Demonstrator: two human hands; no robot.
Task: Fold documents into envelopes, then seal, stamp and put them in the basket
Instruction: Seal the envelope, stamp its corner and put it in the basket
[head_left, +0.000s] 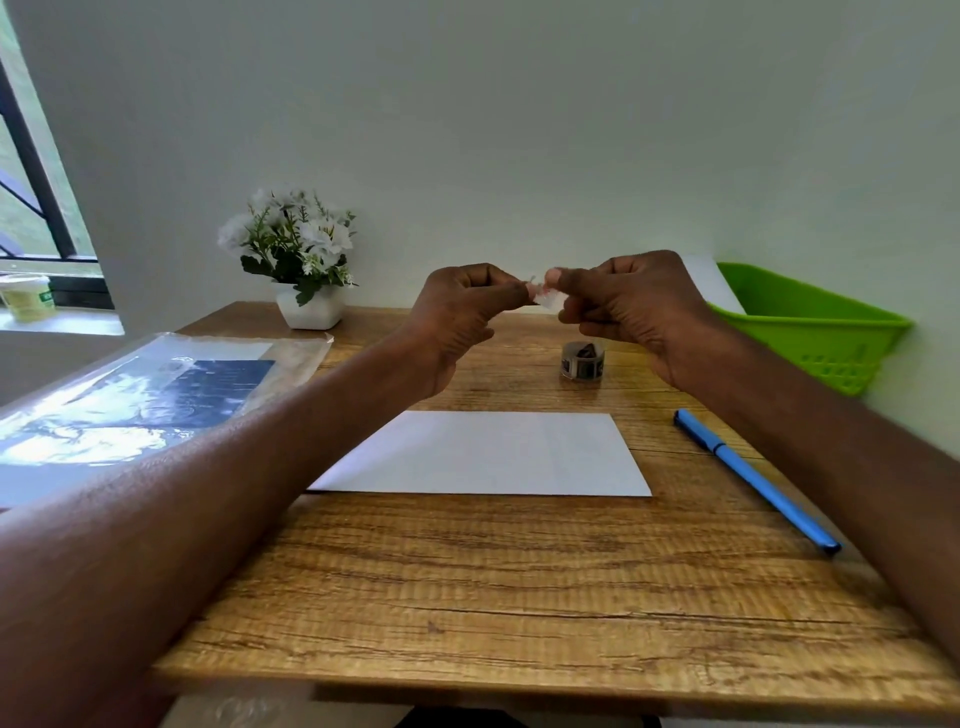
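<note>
On the wooden table (519, 571), largest item is a clear plastic packet (145, 395) at the left edge, dark printed sheet inside, glare over most of it. Far right, a green plastic basket (810, 332) sits against the wall, with a white sheet (706, 280) leaning inside its near-left corner; contents otherwise hidden. Centre of table, a white envelope (483, 452) lies flat, blank face up, long side toward the person. Back left, a white flower pot (311, 306) with white artificial flowers stands by the wall. Right of the envelope, a blue pen (753, 478) lies diagonally, capped, apart from the envelope. Behind the envelope, a small roll of stamps (583, 359) stands on the table, just below the right hand. Both arms reach forward, hands raised above the table, meeting over the far edge of the envelope. Left hand (457, 322) has fingers curled, thumb and forefinger pinching one side of a small white stamp piece (546, 299). Right hand (634, 306) likewise curled, pinching the other side of the same piece. Stamp piece held in the air between the fingertips, touching nothing else; printed face not legible. Window sill at far left holds a pale tub (28, 296).
</note>
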